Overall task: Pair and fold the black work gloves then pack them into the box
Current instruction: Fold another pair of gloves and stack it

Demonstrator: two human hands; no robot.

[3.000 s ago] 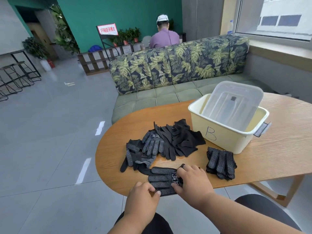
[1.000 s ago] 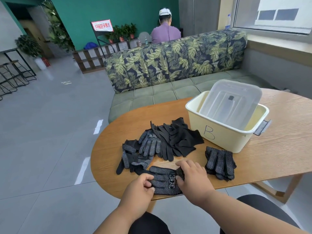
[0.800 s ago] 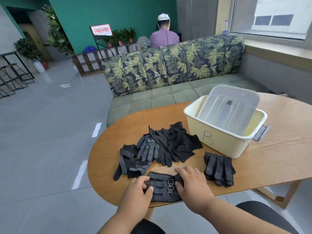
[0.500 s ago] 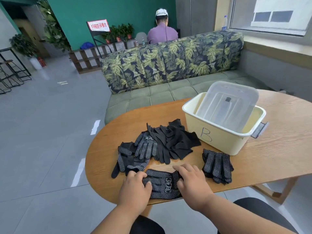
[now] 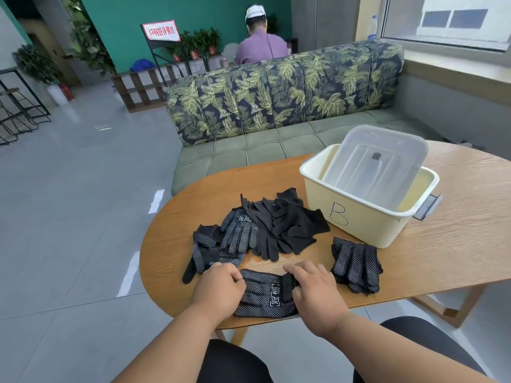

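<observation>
- The oval wooden worktop [image 5: 456,244] carries everything, with a leaf-print sofa [image 5: 276,106] behind it.
- A cream box [image 5: 356,222] marked "B" stands on the worktop, with a clear lid [image 5: 387,150] leaning tilted inside it.
- A loose heap of black gloves [image 5: 265,230] lies just beside the box, on its marked side.
- A folded dotted pair [image 5: 356,264] lies in front of the box, nearer the worktop's edge.
- The glove being worked [image 5: 266,294] lies flat at the worktop's near edge, well apart from the box, between the two hands: black, white-dotted, with a white woven label.
- The left hand [image 5: 218,291] grips one end with curled fingers; the right hand [image 5: 315,291] pinches the other end.
</observation>
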